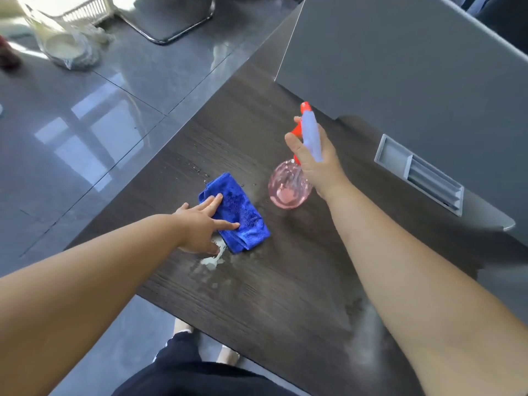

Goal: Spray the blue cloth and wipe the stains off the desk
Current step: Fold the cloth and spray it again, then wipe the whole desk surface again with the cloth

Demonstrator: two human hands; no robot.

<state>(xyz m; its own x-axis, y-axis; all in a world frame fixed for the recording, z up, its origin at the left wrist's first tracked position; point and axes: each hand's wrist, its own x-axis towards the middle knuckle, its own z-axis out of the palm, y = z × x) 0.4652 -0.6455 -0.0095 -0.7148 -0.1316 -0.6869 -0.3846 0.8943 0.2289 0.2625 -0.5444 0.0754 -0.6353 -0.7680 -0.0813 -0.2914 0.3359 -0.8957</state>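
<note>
Nearest, a whitish stain (213, 260) sits on the dark bench (285, 295), touching the near edge of the blue cloth (243, 215). The left hand (200, 227) presses the cloth flat w/ fingers straight & spread, mid-left of bench. Farther back & to the right, the right hand (317, 161) is curled round the neck of a tilted pink spray bottle (288, 187), near the cloth.

The right hand (314, 158) hides the neck of the spray bottle (290, 190); the left hand (200, 230) covers part of the blue cloth (245, 215) and the stain (213, 261). At 11 o'clock the top edge cuts the basket (85, 7).
</note>
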